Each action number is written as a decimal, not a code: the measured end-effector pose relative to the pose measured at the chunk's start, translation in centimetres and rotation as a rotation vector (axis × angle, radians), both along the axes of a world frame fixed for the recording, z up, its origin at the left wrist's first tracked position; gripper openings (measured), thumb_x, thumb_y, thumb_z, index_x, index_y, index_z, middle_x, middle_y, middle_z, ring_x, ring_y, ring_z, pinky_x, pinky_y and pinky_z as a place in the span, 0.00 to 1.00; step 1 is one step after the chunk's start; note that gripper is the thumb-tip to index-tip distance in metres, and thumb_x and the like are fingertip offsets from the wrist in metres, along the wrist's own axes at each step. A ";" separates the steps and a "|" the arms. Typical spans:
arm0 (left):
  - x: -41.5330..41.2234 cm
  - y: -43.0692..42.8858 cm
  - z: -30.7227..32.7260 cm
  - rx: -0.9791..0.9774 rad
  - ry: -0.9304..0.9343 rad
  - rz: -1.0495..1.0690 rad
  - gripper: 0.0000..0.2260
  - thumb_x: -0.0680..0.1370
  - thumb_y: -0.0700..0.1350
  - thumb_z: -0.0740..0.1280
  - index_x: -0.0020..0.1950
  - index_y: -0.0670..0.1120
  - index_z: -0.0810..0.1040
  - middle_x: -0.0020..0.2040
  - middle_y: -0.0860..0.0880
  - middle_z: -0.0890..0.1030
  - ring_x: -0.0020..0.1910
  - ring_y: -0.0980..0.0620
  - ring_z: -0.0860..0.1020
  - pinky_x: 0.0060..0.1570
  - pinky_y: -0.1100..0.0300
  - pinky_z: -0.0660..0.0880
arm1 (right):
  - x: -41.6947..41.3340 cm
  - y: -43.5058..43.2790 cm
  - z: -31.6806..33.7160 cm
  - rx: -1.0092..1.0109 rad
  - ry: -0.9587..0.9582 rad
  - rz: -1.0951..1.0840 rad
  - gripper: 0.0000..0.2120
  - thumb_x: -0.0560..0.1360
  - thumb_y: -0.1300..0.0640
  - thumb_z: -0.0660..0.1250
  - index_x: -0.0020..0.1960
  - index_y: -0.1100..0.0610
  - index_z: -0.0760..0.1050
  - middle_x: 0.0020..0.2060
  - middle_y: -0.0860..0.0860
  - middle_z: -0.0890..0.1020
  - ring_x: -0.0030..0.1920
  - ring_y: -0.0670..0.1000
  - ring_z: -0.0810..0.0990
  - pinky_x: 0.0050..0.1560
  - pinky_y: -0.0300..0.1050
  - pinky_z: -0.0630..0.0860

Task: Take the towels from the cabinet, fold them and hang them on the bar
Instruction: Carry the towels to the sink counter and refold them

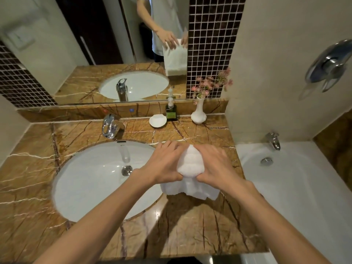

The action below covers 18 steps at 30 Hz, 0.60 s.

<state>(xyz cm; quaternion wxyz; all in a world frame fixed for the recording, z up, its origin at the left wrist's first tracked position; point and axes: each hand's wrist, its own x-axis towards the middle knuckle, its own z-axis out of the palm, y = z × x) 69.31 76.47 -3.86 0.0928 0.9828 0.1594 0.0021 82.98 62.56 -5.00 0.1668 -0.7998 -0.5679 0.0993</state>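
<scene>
Towel [190,166], white and partly folded, is held on the marble tabletop [190,225] just right of the sink [85,187], its upper fold pinched in the grip of the left hand [162,164] and the right hand [215,164].

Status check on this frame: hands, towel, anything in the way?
Left hand and right hand both gripping white towel, mid-fold on counter. Sink alongside. Nothing obstructing.

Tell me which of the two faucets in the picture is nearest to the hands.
The sink faucet, chrome, behind the basin on the marble counter, is slightly nearer to the left hand. The bathtub faucet stands across the tub edge, right of the right hand.
</scene>
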 end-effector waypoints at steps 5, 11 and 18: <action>1.6 0.7 0.1 0.015 -0.003 0.026 0.43 0.63 0.59 0.72 0.74 0.50 0.59 0.66 0.48 0.68 0.62 0.48 0.65 0.60 0.52 0.64 | 2.0 0.9 0.1 0.019 0.006 0.028 0.39 0.61 0.49 0.72 0.70 0.50 0.64 0.61 0.48 0.72 0.62 0.51 0.68 0.62 0.47 0.60; 3.1 1.3 -0.1 0.043 -0.013 0.025 0.43 0.63 0.59 0.71 0.75 0.49 0.59 0.64 0.48 0.69 0.60 0.48 0.65 0.56 0.53 0.63 | 3.7 1.5 -0.2 0.048 -0.011 0.043 0.38 0.61 0.50 0.71 0.70 0.50 0.64 0.61 0.48 0.72 0.64 0.50 0.67 0.62 0.45 0.58; 5.1 2.3 -0.8 0.045 -0.047 0.006 0.43 0.64 0.60 0.71 0.75 0.49 0.59 0.66 0.48 0.68 0.63 0.48 0.65 0.59 0.52 0.64 | 5.6 2.3 -0.6 0.077 -0.058 0.035 0.37 0.61 0.50 0.71 0.68 0.51 0.66 0.59 0.49 0.74 0.61 0.52 0.69 0.61 0.46 0.59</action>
